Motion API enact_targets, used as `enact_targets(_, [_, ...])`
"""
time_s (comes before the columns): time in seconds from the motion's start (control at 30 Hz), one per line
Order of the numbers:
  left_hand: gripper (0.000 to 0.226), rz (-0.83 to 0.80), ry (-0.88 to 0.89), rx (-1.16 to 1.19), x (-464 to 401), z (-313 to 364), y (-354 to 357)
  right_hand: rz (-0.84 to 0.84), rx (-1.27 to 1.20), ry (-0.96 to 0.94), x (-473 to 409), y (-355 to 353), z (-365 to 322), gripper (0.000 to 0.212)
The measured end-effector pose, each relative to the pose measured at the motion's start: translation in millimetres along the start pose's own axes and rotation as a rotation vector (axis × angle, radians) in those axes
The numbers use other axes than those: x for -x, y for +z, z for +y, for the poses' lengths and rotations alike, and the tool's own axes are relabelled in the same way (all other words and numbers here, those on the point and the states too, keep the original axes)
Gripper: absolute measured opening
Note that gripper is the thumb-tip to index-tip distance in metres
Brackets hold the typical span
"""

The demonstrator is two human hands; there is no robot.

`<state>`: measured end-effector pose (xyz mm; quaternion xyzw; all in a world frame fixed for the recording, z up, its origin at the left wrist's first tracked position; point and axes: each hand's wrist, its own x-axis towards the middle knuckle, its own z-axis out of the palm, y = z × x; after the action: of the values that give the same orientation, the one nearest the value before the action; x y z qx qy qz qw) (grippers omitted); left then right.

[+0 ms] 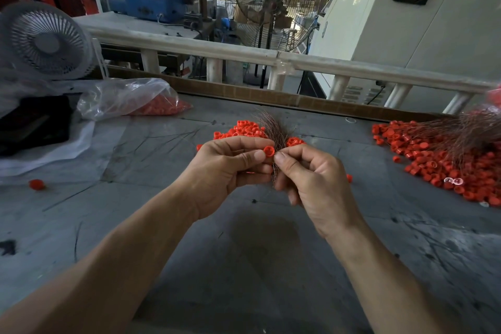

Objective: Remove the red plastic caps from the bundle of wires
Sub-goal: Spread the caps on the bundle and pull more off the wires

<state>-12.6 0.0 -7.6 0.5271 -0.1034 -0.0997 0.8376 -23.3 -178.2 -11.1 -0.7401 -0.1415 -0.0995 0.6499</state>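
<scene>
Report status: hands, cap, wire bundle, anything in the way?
Left hand pinching one red cap at thumb tip. Right hand gripping the wire bundle. Loose caps heaped behind the hands; nothing blocking.

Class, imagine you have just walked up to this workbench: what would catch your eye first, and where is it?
First, the two bare hands at the centre: the left hand pinches a small red plastic cap against the thin coppery wire bundle held by the right hand. Next, the big heap of red caps tangled with wires at the right of the grey table. A clear plastic bag of red caps lies at the back left.
</scene>
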Motion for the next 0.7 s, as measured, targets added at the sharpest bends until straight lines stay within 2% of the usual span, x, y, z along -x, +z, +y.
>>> enact_targets(0.3, [0.03,-0.007,-0.012,-0.01,-1.3,-1.5,-1.3,0.004,0.038,-0.026,-1.0,-0.5,2.9,0.017])
enact_targets(0.5, [0.028,-0.015,0.019,-0.016,-2.0,-2.4,-1.8,-0.031,-0.019,0.049,-0.1,1.5,3.3,0.018])
enact_targets(0.7, [0.028,-0.022,0.037,-0.045,-3.2,-2.9,-3.4,-0.012,-0.039,0.046,-0.7,1.5,2.4,0.01])
